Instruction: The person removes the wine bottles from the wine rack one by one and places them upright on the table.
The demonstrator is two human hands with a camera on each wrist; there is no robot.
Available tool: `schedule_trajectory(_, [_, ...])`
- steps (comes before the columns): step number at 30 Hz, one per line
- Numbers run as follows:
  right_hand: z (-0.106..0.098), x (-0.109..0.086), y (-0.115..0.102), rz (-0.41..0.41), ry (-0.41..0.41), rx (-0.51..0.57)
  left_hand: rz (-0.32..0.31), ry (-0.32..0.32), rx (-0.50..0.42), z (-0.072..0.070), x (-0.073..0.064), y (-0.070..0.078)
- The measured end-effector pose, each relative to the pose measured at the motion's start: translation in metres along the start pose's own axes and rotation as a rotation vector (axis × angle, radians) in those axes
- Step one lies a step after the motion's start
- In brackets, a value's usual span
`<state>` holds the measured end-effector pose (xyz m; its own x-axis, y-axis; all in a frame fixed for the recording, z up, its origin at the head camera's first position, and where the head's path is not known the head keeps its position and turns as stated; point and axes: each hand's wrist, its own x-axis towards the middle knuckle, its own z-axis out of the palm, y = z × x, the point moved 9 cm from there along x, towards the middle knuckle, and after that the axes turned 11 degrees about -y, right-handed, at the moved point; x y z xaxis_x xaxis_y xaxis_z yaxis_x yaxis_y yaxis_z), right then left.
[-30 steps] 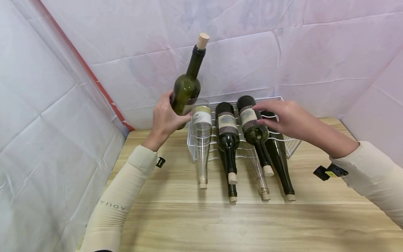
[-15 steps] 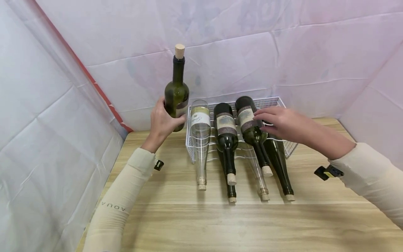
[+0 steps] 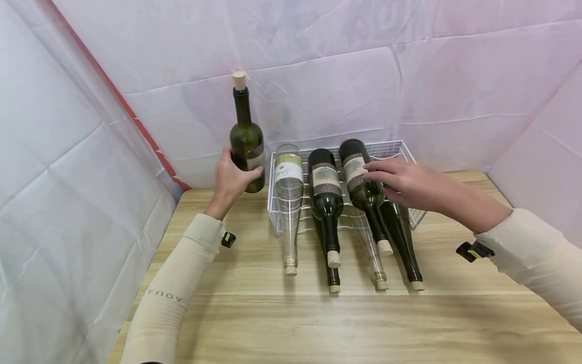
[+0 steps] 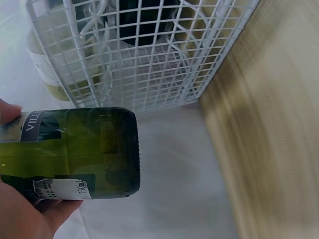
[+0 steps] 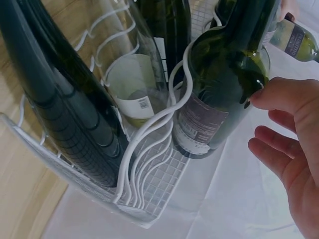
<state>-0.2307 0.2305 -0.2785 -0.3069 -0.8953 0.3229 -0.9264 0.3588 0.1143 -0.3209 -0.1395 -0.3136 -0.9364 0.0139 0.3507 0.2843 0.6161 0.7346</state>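
A person's left hand [image 3: 231, 178] holds a green bottle [image 3: 247, 144] nearly upright, close to the far left corner of the table [image 3: 291, 323].
This bottle is to the left of the wire rack [image 3: 388, 149], apart from it, with its long axis almost vertical and its cork [image 3: 239, 81] at the top; its base seems to be above the table, not on it. The left hand is the nearer one: its thumb and fingers are closed around the bottle's body from two sides. The right hand [image 3: 400, 184] is over the right part of the rack, fingers apart and lightly bent, with one tip which appears to touch the labelled dark bottle [image 3: 367, 194] lying there, without gripping it.
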Motion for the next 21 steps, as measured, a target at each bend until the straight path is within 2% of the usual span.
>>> schedule_trajectory(13, [0.015,-0.004,-0.001,0.032,-0.126,0.014,-0.061,-0.007,-0.063,0.006,0.001,-0.029])
schedule_trajectory(21, [0.025,-0.002,-0.006,0.024,-0.140,0.007,-0.093,-0.031,-0.083,0.019,0.002,-0.041])
